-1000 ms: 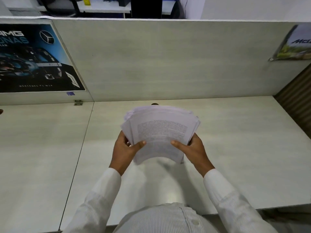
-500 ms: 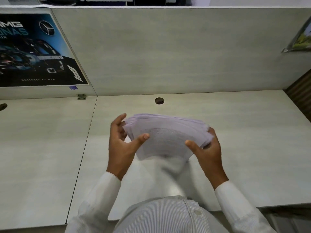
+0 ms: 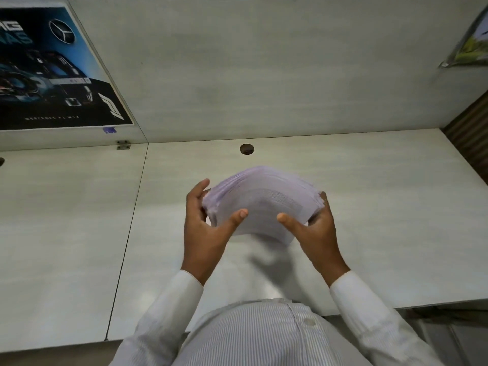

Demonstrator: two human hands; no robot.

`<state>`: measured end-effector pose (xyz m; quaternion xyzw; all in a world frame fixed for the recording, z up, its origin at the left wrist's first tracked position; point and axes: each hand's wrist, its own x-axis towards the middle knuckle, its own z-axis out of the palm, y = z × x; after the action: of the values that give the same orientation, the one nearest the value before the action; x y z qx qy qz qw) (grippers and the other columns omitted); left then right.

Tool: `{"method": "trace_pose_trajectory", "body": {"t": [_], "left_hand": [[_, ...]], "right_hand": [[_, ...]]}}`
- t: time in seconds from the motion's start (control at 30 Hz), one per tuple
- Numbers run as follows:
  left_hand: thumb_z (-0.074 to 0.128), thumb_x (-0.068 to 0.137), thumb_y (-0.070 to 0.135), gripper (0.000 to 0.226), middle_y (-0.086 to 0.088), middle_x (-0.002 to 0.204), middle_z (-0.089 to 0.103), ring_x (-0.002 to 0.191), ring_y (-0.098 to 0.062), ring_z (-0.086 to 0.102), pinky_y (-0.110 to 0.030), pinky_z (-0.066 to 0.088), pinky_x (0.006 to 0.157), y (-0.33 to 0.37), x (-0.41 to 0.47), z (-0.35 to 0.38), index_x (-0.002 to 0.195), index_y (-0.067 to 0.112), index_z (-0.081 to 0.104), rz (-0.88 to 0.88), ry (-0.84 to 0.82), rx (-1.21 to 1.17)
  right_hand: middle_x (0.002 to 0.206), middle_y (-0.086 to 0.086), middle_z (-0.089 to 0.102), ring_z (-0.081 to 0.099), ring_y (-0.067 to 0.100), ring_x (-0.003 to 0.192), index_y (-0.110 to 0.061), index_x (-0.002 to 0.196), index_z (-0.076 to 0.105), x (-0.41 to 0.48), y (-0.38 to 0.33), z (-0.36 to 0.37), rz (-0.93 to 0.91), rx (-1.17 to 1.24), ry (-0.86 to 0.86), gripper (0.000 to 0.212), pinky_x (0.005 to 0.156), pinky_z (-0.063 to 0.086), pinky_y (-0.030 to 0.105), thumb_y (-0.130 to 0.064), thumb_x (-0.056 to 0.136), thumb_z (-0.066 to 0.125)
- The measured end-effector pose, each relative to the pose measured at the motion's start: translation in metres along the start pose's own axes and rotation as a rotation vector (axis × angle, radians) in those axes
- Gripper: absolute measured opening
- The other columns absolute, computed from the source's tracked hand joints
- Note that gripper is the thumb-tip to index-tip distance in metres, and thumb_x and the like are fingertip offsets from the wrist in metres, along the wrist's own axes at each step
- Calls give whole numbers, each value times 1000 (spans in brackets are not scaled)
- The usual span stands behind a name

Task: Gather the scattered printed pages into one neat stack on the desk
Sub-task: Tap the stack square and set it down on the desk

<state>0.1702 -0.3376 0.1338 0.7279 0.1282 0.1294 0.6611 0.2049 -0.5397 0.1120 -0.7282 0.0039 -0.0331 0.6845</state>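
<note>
Pale wood-grain covers both the desk (image 3: 383, 220) and the upright partition (image 3: 264, 70) behind it. A round cable hole (image 3: 247, 149) sits in the desk top close to the partition, and a seam (image 3: 132, 223) runs from near to far on the left, with a small metal bracket (image 3: 123, 145) at its far end. On the far left a dark racing-car poster (image 3: 52, 75) hangs on the partition; at the far right, the corner of another picture (image 3: 471, 46) curls off the panel.

Just nearer than the cable hole, the stack of printed pages (image 3: 264, 202) is held up off the desk, with its shadow on the surface below. The sheets bow upward in the middle, and their left and right edges are stepped rather than flush. The left hand (image 3: 206, 231) grips the left edge, thumb laid on the top sheet and fingers curled round the side. The right hand (image 3: 314, 233) grips the right edge the same way, thumb on top and fingers tucked behind. White sleeves (image 3: 369, 307) and a striped shirt (image 3: 264, 336) fill the near edge of the view.
</note>
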Motion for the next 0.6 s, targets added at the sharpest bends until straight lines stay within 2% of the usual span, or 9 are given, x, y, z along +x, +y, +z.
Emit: {"method": "trace_pose_trajectory", "body": {"t": [0.1, 0.23, 0.3, 0.37, 0.4, 0.5, 0.53, 0.6], "left_hand": [[90, 64, 37, 89, 8, 130, 56, 119, -8, 58, -35, 49, 102, -3, 5, -6, 139, 29, 41, -5, 58, -35], [85, 64, 34, 86, 16, 121, 57, 109, 3, 59, -18, 49, 92, 1, -6, 2, 139, 26, 42, 12, 7, 6], [89, 65, 38, 88, 13, 127, 56, 115, -1, 58, -25, 50, 98, -2, -6, -1, 138, 27, 42, 10, 32, -12], [88, 65, 40, 87, 7, 133, 56, 122, -12, 57, -39, 48, 104, -6, -3, -7, 138, 27, 42, 13, 71, -45], [87, 65, 40, 87, 6, 134, 56, 123, -14, 56, -40, 48, 105, -7, -3, -7, 138, 26, 42, 12, 63, -46], [89, 66, 38, 85, 4, 134, 55, 118, -4, 57, -24, 49, 99, -1, -13, 3, 136, 25, 43, 8, -5, 3], [88, 66, 36, 83, 3, 133, 55, 118, -4, 57, -23, 50, 98, -1, -15, 4, 135, 26, 43, 7, -6, 7], [88, 68, 38, 80, 6, 133, 55, 120, -7, 56, -31, 49, 102, -3, -12, 1, 133, 31, 43, 23, 39, 24]], "right_hand": [[122, 1, 65, 64, 15, 113, -13, 130, 48, 4, 2, -8, 23, 73, 66, 82, 90, 51, 23, -38, 61, 85], [124, -2, 65, 63, 12, 116, -19, 130, 50, 0, 3, -1, 15, 3, 5, 81, 95, 51, 28, -43, 62, 85], [126, -2, 64, 62, 14, 117, -23, 128, 51, 0, 4, -3, 15, 18, 2, 76, 96, 50, 31, -42, 63, 85], [122, -2, 64, 63, 13, 114, -23, 125, 51, 1, 4, -6, 14, 62, 30, 73, 92, 50, 27, -41, 63, 84], [122, -2, 64, 63, 12, 113, -22, 126, 50, 0, 2, -5, 11, 72, 30, 73, 90, 49, 24, -40, 63, 83], [124, -10, 63, 61, 6, 116, -21, 130, 48, -3, 1, 4, -8, 31, -26, 75, 90, 48, 17, -36, 67, 85], [123, -13, 63, 61, 4, 116, -21, 129, 49, -4, 1, 6, -14, 18, -33, 74, 90, 47, 15, -36, 67, 85], [122, -8, 64, 62, 8, 115, -20, 126, 51, -3, 2, 3, -15, 27, -9, 72, 91, 48, 20, -40, 66, 84]]}}
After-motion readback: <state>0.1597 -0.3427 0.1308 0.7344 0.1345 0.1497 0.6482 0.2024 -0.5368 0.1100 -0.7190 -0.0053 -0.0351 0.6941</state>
